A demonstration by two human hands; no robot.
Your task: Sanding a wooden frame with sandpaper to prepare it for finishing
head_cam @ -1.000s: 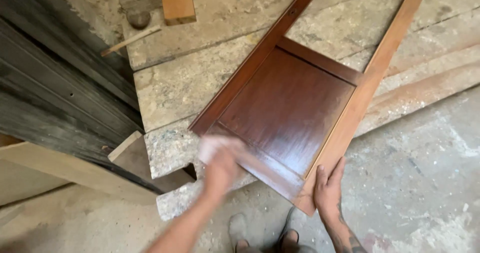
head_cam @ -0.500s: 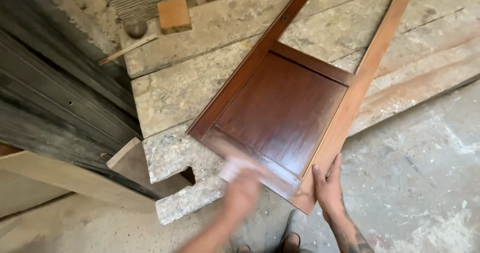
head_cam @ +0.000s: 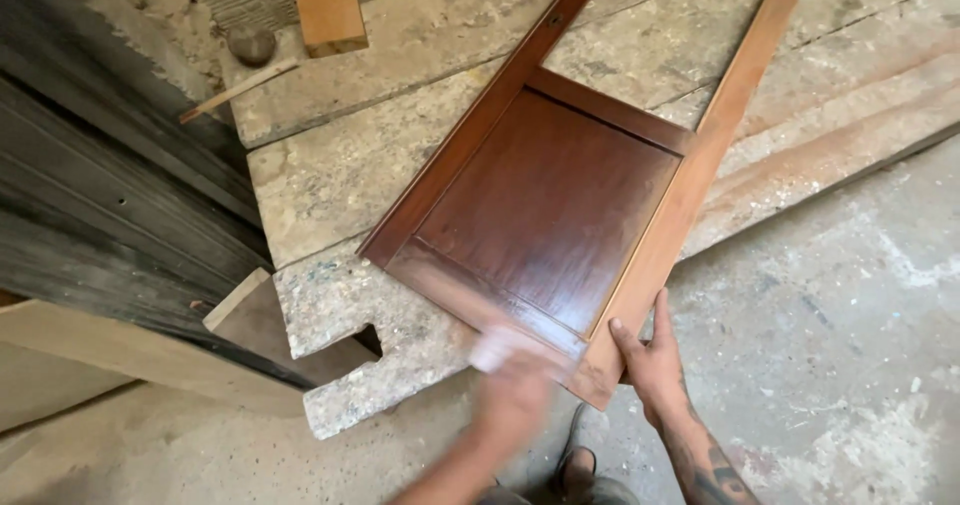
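The left hand point(head_cam: 515, 380) is motion-blurred, pressing what looks like a pale pad or cloth point(head_cam: 492, 348) against the bottom rail of a dark-stained panelled door point(head_cam: 550, 205); whether its fingers are curled or flat I cannot tell. The right hand point(head_cam: 648, 357) is spread, thumb on top and fingers wrapped around the door's near right corner, apparently to steady it against the rubbing. The door lies flat and slantwise on a rough, dusty workbench point(head_cam: 330, 180), its near corner jutting past the bench's front edge, which is what lets the right hand grip it from beneath. Beyond the door's left stile the benchtop is bare planking up to the far left corner, where a small wooden block point(head_cam: 331, 18) sits with a thin stick point(head_cam: 238, 90) just in front. Dark boards point(head_cam: 100, 205) lean close along the bench's left edge.
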